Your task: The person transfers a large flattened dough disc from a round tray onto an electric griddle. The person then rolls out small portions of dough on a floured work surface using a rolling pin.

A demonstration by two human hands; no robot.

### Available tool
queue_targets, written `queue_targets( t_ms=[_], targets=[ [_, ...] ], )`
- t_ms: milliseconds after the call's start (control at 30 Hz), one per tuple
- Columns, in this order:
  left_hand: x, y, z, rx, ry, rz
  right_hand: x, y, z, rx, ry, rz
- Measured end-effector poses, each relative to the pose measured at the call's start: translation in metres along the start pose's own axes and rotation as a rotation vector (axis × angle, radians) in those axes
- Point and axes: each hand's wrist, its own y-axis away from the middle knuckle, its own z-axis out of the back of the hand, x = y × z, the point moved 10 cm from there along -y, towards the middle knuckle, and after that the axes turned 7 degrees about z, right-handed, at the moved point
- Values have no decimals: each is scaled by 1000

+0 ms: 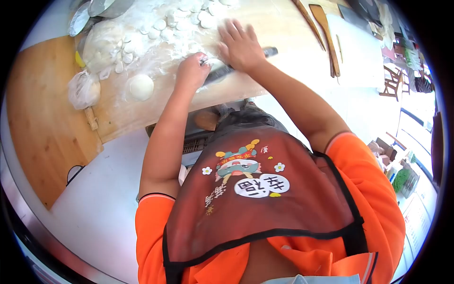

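Note:
A dark rolling pin [220, 74] lies at a slant on the floured board. My right hand [241, 46] rests across it with the palm down, fingers stretched out and slightly blurred. Fingers bent together, my left hand [193, 72] pinches the edge of a small round dough wrapper [215, 64]; the hand hides part of it. That wrapper sits against the far side of the pin, between my two hands. To the left is a smooth ball of dough [141, 87].
Several dough rounds [205, 19] lie scattered in flour at the back. A plastic-wrapped lump [84, 89] and a wooden stick [91, 118] are at left. A wooden spatula [326, 35] lies at right, metal bowls [79, 19] at upper left.

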Motion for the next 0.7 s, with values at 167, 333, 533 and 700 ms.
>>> queue_targets(
  t_ms=[167,333,533,700],
  targets=[
    [21,28,-2,-52,100,124,29,83,15,171,63,49],
    [27,34,12,-149,117,131,7,-1,-2,-36,36,47],
    [26,15,14,-47,92,97,16,17,0,35,26,27],
    [50,50,0,-110,214,187,43,78,14,143,35,0]
  ],
)
